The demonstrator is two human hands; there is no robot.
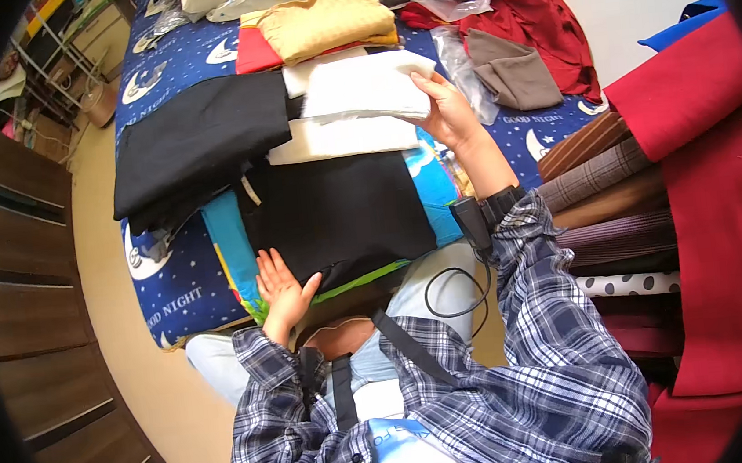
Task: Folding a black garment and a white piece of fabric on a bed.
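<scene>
A folded black cloth (338, 212) lies in front of me on a bright blue and green printed cloth (225, 227). My left hand (283, 294) rests on the black cloth's near left corner, fingers stretched out and thumb apart. Farther off, my right hand (449, 114) pinches the right edge of a folded white cloth (363, 89), thumb on top. Below that piece, a second folded white cloth (341, 139) lies along the far edge of the black one. To the left is a larger folded black cloth (204, 140).
The bed has a dark blue moon-patterned cover (177, 288). Behind the white cloths sits a yellow folded cloth (326, 22) on red fabric. A brown-grey cloth (516, 69) and dark red fabric (537, 14) lie far right. Stacked fabrics (607, 202) stand at my right.
</scene>
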